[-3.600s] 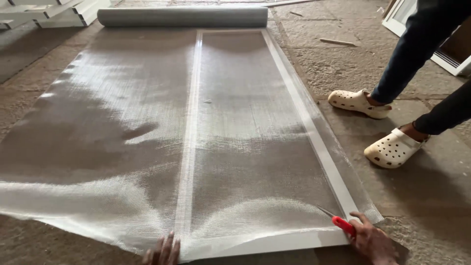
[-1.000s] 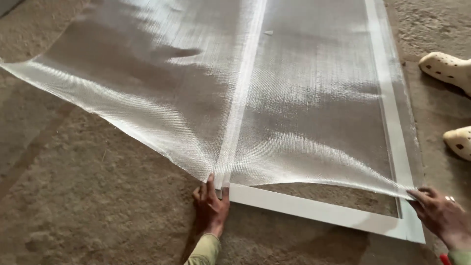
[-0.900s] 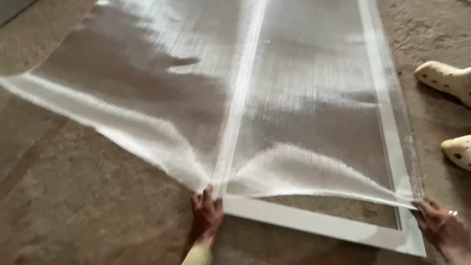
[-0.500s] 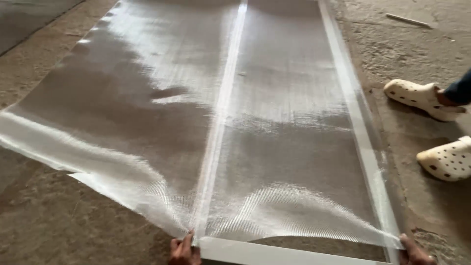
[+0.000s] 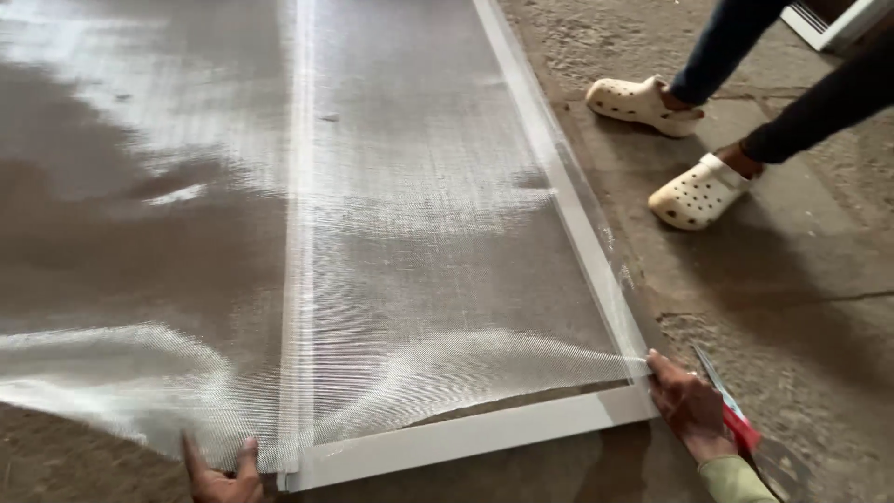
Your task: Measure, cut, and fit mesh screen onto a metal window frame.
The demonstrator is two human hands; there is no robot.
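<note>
A sheet of translucent white mesh [image 5: 372, 233] is spread over a long white frame [image 5: 484, 433] lying flat on the concrete floor [image 5: 792, 307]. The frame's middle bar [image 5: 300, 233] is seen through the mesh, running away from the camera, and the right rail [image 5: 559, 196] is covered by the mesh edge. To the left, the mesh spills past the frame onto the floor in a loose, rippled fold. The near rail is left bare, the mesh edge being raised just above it.

The left hand [image 5: 222, 473] is pressed down at the near end of the middle bar, fingers spread on the mesh; only part of it is in view at the bottom edge. The right hand [image 5: 687, 402] is closed on the mesh corner at the frame's near right corner, the cloth being pinched and drawn taut. A red-handled cutter [image 5: 731, 410] lies on the floor just beside that hand, touching or nearly touching it; which cannot be told.

To the right, well apart from the frame, another person's two feet in cream perforated clogs [image 5: 670, 149] stand on the floor.

Compared with half a second ago, both hands are held at the same spots, and the view has been shifted so that more of the right hand and the cutter are seen.
</note>
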